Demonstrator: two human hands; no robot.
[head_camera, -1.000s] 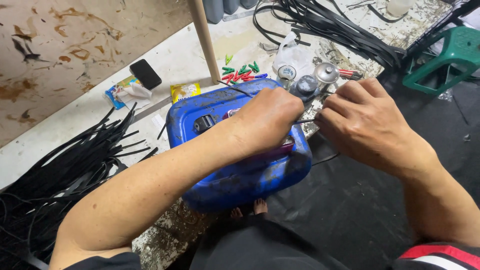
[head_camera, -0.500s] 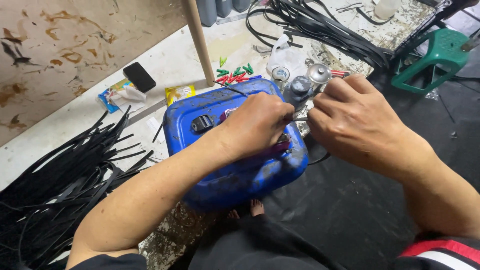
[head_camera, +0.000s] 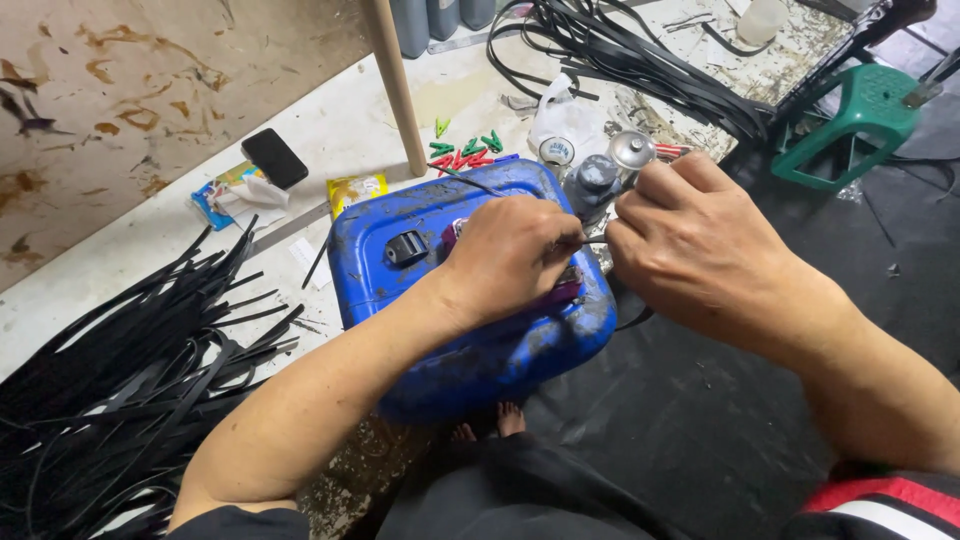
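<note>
My left hand (head_camera: 515, 255) rests on the blue plastic container (head_camera: 470, 300) on the floor between my knees, fingers pinched on a thin dark strip (head_camera: 590, 240). My right hand (head_camera: 700, 250) is closed on its other end. I judge I'm mid-joining; next needs a steady, fine pull.

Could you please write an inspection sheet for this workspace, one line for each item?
Surface: dirty white floor, stained.
Job's things: blue plastic canister lying flat; a thin dark piece between both hands, too small to identify.
Clutter: black phone, yellow packet, red and green clips, small cans.
Grippers: left hand and right hand meet over the canister.
Cables: black strips heaped left, more behind.
Surroundings: green stool, wooden pole.
</note>
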